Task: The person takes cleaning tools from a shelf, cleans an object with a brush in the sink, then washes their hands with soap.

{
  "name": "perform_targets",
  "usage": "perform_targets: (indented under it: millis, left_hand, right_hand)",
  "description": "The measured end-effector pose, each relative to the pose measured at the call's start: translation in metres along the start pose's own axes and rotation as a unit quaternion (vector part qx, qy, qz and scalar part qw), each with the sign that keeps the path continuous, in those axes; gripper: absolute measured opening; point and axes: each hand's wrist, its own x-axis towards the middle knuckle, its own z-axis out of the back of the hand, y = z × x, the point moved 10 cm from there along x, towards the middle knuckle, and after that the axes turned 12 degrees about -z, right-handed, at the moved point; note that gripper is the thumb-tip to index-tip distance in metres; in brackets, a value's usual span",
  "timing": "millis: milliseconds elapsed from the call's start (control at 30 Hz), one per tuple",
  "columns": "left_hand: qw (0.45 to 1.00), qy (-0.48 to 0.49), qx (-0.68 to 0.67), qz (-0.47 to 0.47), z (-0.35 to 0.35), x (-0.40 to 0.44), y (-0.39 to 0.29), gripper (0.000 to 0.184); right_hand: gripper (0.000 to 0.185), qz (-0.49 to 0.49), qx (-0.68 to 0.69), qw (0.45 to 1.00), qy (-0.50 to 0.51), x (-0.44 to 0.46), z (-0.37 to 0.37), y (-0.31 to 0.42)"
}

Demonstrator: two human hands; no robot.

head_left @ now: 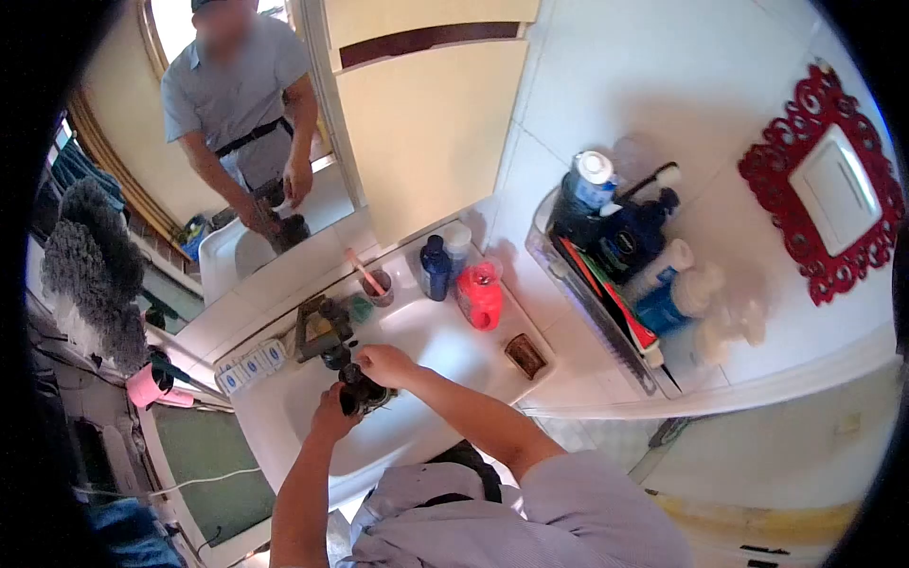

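Note:
My left hand (333, 415) is closed round a dark, hollow-looking object (367, 392) low over the white sink (445, 355). Its exact kind is hard to make out, and the fingers partly cover it. Just above it, my right hand (386, 366) has its fingers bent and drawn together beside the dark faucet (333, 350). What those fingertips hold, if anything, is hidden. Both hands also show in the mirror (256, 133), with the dark object below them.
A cup with a pink-handled brush (377, 286), a dark blue bottle (436, 268) and a red bottle (481, 295) stand on the sink's back edge. A brown soap dish (526, 356) sits at the right corner. The wall shelf (597, 312) carries several bottles. A pink hair dryer (151, 386) hangs left.

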Motion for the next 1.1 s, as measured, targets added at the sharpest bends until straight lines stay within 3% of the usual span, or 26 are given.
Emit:
perform_targets:
  millis: [133, 233, 300, 367, 433, 733, 867, 933, 1100]
  left_hand:
    - [0.998, -0.021, 0.013, -0.053, -0.021, 0.000, -0.004, 0.084]
    - [0.999, -0.007, 0.021, -0.049, -0.002, -0.012, -0.002, 0.085]
    - [0.999, 0.000, 0.017, -0.038, 0.001, -0.007, -0.001, 0.085]
    - [0.997, -0.011, 0.034, -0.065, 0.001, -0.002, 0.005, 0.086]
    - [0.996, -0.017, 0.033, -0.086, -0.004, 0.006, 0.006, 0.087]
    - [0.997, 0.008, 0.060, -0.053, -0.008, 0.007, 0.013, 0.092]
    - [0.998, 0.011, 0.048, -0.046, -0.006, 0.003, 0.012, 0.092]
    - [0.998, 0.012, 0.048, -0.048, -0.007, 0.005, 0.012, 0.092]
    - [0.998, 0.017, 0.042, -0.038, -0.010, 0.007, 0.013, 0.092]
  right_hand:
    - [0.021, 0.032, -0.096, 0.991, -0.088, -0.115, 0.104, 0.049]
    - [0.023, 0.048, -0.099, 0.971, -0.214, -0.199, 0.191, 0.111]
    - [0.024, 0.058, -0.191, 0.921, -0.335, -0.251, 0.244, 0.135]
    - [0.023, -0.053, -0.232, 0.898, -0.369, -0.288, 0.284, 0.149]
    - [0.022, -0.067, -0.291, 0.853, -0.427, -0.315, 0.313, 0.148]
    - [0.026, -0.235, -0.411, 0.824, -0.311, -0.304, 0.350, 0.128]
    - [0.027, -0.260, -0.413, 0.827, -0.279, -0.299, 0.355, 0.118]
    - [0.027, -0.275, -0.432, 0.834, -0.202, -0.292, 0.343, 0.110]
    - [0.028, -0.225, -0.447, 0.824, -0.266, -0.287, 0.344, 0.107]
